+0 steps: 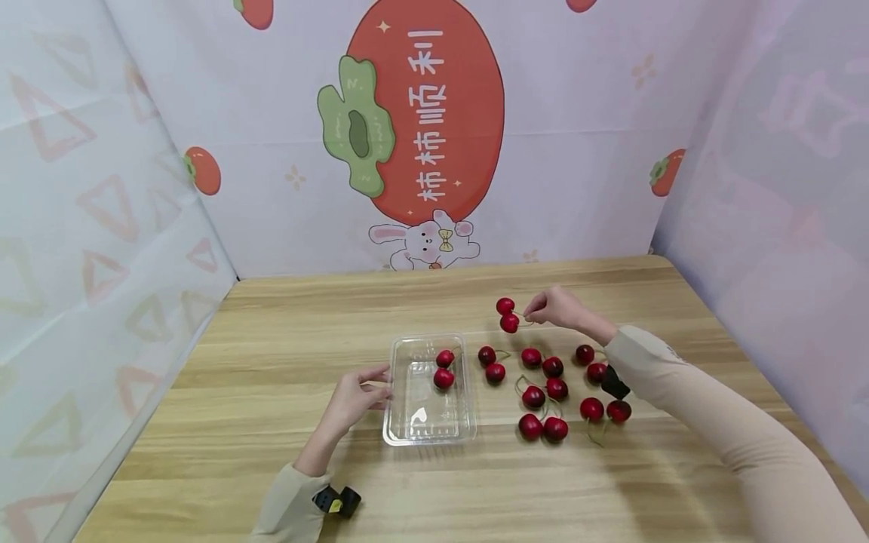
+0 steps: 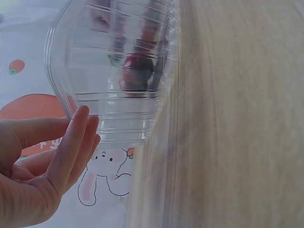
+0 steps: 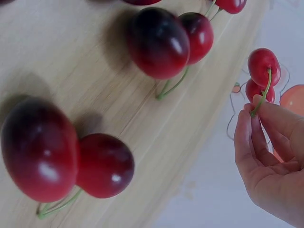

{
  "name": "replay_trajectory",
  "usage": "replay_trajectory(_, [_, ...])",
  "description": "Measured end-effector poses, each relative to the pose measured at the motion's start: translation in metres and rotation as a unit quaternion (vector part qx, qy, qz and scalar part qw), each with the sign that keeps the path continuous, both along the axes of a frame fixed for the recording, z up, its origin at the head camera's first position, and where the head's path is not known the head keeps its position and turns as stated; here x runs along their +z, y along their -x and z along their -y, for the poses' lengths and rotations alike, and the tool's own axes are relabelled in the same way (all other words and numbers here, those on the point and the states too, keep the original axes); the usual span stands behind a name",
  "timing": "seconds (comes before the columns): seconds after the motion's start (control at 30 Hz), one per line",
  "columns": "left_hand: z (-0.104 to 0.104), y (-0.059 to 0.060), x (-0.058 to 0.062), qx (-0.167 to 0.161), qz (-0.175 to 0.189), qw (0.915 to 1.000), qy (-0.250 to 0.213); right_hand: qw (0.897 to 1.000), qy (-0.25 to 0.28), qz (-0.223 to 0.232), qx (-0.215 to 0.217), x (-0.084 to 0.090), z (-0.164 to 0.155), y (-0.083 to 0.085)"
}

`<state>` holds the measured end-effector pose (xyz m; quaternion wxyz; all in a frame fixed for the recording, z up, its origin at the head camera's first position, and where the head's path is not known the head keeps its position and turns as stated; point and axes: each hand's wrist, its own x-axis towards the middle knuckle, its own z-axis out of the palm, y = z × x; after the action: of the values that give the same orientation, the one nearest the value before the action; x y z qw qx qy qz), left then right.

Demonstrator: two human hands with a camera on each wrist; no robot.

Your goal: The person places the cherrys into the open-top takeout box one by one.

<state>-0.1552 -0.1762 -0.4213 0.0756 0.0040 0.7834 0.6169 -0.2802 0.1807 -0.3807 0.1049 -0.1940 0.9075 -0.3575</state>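
Observation:
My right hand (image 1: 558, 308) pinches the green stem (image 3: 265, 95) of a joined cherry pair (image 1: 509, 323) between thumb and fingertips. The pair hangs above the table, left of the fingers. With fingers fairly straight, my left hand (image 1: 353, 397) touches the left side of a clear plastic box (image 1: 416, 441); in the left wrist view its fingertips (image 2: 81, 113) meet the box's rim. Inside the box, toward the right wall, lie two red cherries (image 1: 444, 378).
Several paired dark-red cherries (image 1: 532, 397) lie on the wooden table (image 1: 271, 392) right of the box, some under my right forearm. Patterned cloth (image 1: 577, 188) stands behind the table and at both sides.

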Motion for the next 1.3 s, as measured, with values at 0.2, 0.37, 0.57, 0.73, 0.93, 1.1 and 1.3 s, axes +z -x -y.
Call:
replay_trajectory(0.2, [-0.001, 0.0, 0.002, 0.006, 0.0, 1.0, -0.002, 1.0, 0.013, 0.004, 0.017, 0.004, 0.01, -0.004])
replay_trajectory(0.37, [-0.002, 0.0, 0.004, 0.009, -0.002, 0.9999, -0.004, 0.999, 0.023, -0.011, 0.032, 0.006, 0.02, -0.009])
replay_trajectory(0.57, [-0.001, 0.0, 0.003, 0.011, -0.001, 0.9999, -0.006, 0.999, 0.022, -0.023, 0.042, 0.009, 0.032, -0.014])
replay_trajectory(0.73, [-0.001, 0.0, 0.003, 0.012, -0.002, 0.9999, -0.005, 0.998, 0.03, -0.024, 0.054, 0.013, 0.04, -0.018])
replay_trajectory(0.93, [-0.001, 0.0, 0.003, 0.008, -0.002, 1.0, -0.005, 0.996, 0.038, -0.028, 0.074, 0.015, 0.048, -0.019])
replay_trajectory(1.1, [0.0, 0.001, 0.002, 0.004, 0.0, 1.0, -0.007, 0.995, 0.043, -0.032, 0.088, 0.017, 0.056, -0.022])
replay_trajectory(1.3, [-0.001, 0.0, 0.002, 0.009, -0.003, 0.9999, -0.004, 0.994, 0.05, -0.025, 0.097, 0.017, 0.066, -0.024])
